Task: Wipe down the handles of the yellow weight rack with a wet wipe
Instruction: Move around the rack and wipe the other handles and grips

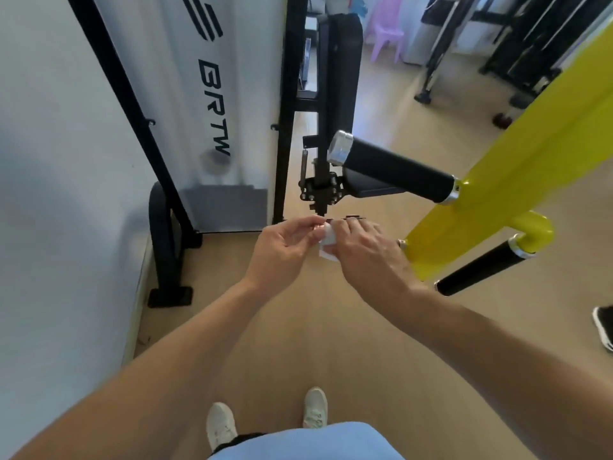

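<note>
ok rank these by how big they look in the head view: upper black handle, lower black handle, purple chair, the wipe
1. upper handle, clearly largest, though also nearest the camera
2. lower handle
3. purple chair, far off at the back, so it only looks small
4. wipe, smallest, partly hidden between both hands

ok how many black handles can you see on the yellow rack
2: the upper handle sticks out left from the yellow rack above the hands; the lower handle is right of them. More may be hidden out of frame.
</note>
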The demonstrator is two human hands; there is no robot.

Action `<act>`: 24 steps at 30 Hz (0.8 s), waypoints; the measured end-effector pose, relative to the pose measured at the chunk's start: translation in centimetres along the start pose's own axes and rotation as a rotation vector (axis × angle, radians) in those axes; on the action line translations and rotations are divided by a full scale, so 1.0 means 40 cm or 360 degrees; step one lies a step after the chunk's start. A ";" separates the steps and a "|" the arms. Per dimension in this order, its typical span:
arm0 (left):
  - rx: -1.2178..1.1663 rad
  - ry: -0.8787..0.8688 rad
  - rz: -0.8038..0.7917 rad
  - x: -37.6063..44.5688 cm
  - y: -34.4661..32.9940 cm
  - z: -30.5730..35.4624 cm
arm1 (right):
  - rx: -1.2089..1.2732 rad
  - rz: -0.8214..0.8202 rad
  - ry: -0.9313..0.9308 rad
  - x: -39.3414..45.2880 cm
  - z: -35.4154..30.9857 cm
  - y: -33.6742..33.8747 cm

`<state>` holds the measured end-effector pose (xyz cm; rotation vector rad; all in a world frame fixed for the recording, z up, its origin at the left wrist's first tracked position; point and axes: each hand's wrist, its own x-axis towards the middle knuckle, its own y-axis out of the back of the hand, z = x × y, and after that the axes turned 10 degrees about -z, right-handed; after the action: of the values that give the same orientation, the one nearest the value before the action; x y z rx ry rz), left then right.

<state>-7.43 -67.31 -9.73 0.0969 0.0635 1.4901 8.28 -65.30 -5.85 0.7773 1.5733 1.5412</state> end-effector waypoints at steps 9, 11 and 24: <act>0.0192 -0.0019 -0.0026 0.009 -0.001 -0.024 | -0.0676 -0.0297 -0.0487 -0.063 0.034 0.037; 0.0146 -0.0025 0.0008 0.013 -0.004 -0.028 | -0.0547 -0.0256 -0.0381 -0.041 0.031 0.020; 0.0182 0.0015 -0.0018 0.034 0.017 -0.014 | -0.0751 -0.0402 -0.0479 -0.031 0.017 0.038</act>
<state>-8.06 -65.88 -10.20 0.1813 0.1566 1.4752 9.32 -65.89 -4.19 0.4930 0.9913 1.4499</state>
